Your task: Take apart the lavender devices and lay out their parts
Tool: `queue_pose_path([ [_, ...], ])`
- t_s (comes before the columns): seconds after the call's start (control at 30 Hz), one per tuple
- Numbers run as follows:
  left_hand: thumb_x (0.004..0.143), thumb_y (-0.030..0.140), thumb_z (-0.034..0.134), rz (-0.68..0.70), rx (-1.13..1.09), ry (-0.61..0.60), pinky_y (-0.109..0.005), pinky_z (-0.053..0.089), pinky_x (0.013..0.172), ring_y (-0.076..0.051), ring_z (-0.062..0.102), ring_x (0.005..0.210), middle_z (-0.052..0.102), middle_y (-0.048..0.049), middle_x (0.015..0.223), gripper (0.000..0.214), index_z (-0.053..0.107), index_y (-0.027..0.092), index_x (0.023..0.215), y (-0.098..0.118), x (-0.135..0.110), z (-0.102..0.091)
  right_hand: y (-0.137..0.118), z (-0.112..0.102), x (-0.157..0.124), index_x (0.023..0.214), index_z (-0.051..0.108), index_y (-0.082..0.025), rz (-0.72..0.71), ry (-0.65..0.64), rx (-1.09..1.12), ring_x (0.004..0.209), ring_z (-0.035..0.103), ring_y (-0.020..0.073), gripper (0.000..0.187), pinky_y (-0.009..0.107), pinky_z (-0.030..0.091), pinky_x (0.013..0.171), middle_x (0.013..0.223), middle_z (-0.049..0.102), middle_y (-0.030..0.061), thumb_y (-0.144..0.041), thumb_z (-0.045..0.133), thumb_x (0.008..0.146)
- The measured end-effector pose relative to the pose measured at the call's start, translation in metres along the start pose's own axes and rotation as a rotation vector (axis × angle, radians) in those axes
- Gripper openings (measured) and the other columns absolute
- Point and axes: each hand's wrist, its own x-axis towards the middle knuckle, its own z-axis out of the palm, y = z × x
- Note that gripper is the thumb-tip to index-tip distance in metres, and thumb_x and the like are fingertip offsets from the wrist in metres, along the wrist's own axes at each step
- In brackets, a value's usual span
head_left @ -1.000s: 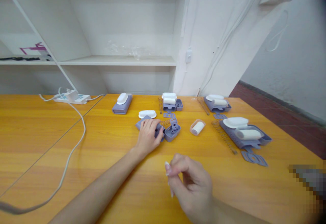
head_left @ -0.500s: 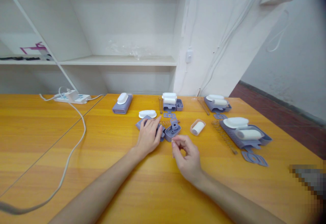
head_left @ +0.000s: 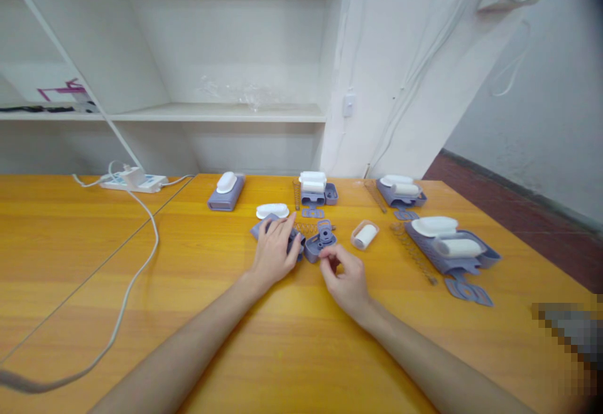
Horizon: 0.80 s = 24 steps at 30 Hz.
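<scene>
My left hand (head_left: 277, 247) lies over a purple-grey plastic case (head_left: 260, 228), fingers stretched across it and thumb bent in at its right side; most of the case is hidden. Beside it stands a small purple-grey open box (head_left: 315, 249), with a flat strip of ring-shaped parts (head_left: 325, 230) resting in it and leaning over its far edge. The thumb and forefinger of my right hand (head_left: 346, 279) are pinched together at the box's near right rim. Behind the hands lie a coiled spring (head_left: 308, 228) and a white oval part (head_left: 272, 211).
A clear-edged tray with a white roller (head_left: 365, 236) lies to the right. Further sets of purple-grey cases (head_left: 426, 247), (head_left: 400, 193) with white parts and springs stand right and behind. A purple case (head_left: 227, 194), a power strip (head_left: 141, 180) and its cable (head_left: 136, 263) are on the left.
My right hand has moved slightly up, its fingertips now at the small box's rim. The ring-shaped strip and box have shifted slightly right. My left hand has stayed put.
</scene>
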Motion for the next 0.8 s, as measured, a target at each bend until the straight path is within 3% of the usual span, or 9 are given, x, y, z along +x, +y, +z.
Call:
queue_pose_path([
  [0.43,0.087,0.028,0.045,-0.024,-0.027,0.020,-0.045,0.031,0.100,-0.025,0.051,0.109,0.059,-0.0108,0.117,0.037,0.045,0.016,0.122,0.0018,0.0013,-0.0011,0.0002,0.0006,0.0007,0.071,0.051,-0.020,0.110,0.015,0.039,0.051,0.048,0.0086,0.011,0.019,0.040,0.050,0.061,0.052,-0.0043,-0.010,0.051,0.077],
  [0.63,0.087,0.028,0.046,-0.025,-0.018,0.011,-0.044,0.031,0.101,-0.024,0.051,0.108,0.059,-0.0104,0.116,0.036,0.045,0.016,0.121,0.0023,0.0013,-0.0018,0.0002,0.0000,0.0001,0.082,0.060,-0.019,0.053,0.009,0.065,0.056,0.051,0.0090,0.013,0.020,0.042,0.054,0.067,0.058,-0.0027,-0.010,0.051,0.079],
  [0.8,0.087,0.028,0.046,-0.023,-0.015,0.016,-0.044,0.031,0.100,-0.024,0.051,0.108,0.059,-0.0100,0.116,0.035,0.046,0.016,0.120,0.0023,0.0015,-0.0017,-0.0001,-0.0004,0.0010,0.073,0.059,-0.019,0.056,0.000,0.066,0.057,0.053,0.0098,0.015,0.021,0.042,0.056,0.067,0.060,-0.0018,-0.007,0.050,0.077],
])
